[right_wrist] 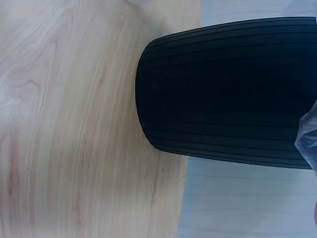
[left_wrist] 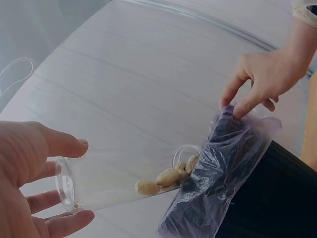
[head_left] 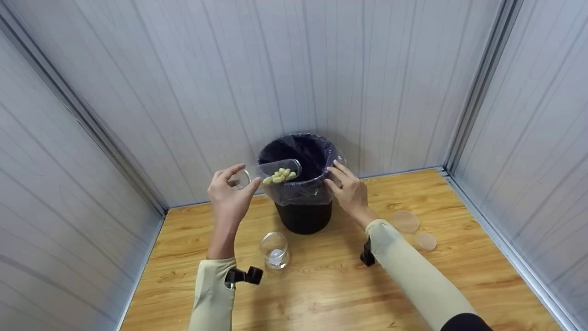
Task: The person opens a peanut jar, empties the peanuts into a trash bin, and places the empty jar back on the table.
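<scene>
My left hand (head_left: pixel 227 195) grips a clear jar (left_wrist: pixel 109 183) by its base end, fingers and thumb around it. The jar lies nearly sideways, its mouth over the rim of a black trash bin (head_left: pixel 303 217). Several peanuts in their shells (head_left: pixel 281 175) have gathered towards the mouth, still inside the jar. A thin, purplish, see-through bag (left_wrist: pixel 208 168) lines the bin and folds down over its rim. On the rim's right side, my right hand (head_left: pixel 350 191) pinches the bag's edge between thumb and fingers. The right wrist view mostly has the bin's ribbed side (right_wrist: pixel 228 94).
Another clear jar (head_left: pixel 274 250) stands on the wood-look floor (head_left: pixel 317 285) in front of the bin, something whitish at its bottom. Two round translucent lids (head_left: pixel 405 221) lie on the right, near my right forearm. Pale panelled walls (head_left: pixel 294 69) enclose the back and both sides.
</scene>
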Motion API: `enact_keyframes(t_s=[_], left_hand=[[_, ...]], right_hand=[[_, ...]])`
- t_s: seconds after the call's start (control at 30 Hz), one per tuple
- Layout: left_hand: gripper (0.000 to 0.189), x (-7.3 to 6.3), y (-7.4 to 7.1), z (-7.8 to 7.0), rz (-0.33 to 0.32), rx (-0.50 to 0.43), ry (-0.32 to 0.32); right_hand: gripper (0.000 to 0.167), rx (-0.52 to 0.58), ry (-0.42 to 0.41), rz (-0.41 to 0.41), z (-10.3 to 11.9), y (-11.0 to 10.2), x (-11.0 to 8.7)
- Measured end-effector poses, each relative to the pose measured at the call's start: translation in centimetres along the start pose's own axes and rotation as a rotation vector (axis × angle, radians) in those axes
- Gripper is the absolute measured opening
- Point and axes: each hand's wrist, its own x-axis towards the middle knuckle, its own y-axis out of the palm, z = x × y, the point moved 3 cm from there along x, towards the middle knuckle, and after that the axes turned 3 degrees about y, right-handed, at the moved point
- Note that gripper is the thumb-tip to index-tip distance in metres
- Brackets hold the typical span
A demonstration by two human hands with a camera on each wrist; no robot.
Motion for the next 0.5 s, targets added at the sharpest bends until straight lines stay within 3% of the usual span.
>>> enact_keyframes(t_s=[0.5], left_hand=[[0.043, 0.34, 0.33, -0.26, 0.011, 0.021, 0.026]], right_hand=[[0.032, 0.011, -0.001, 0.002, 0.30, 0.27, -0.02]])
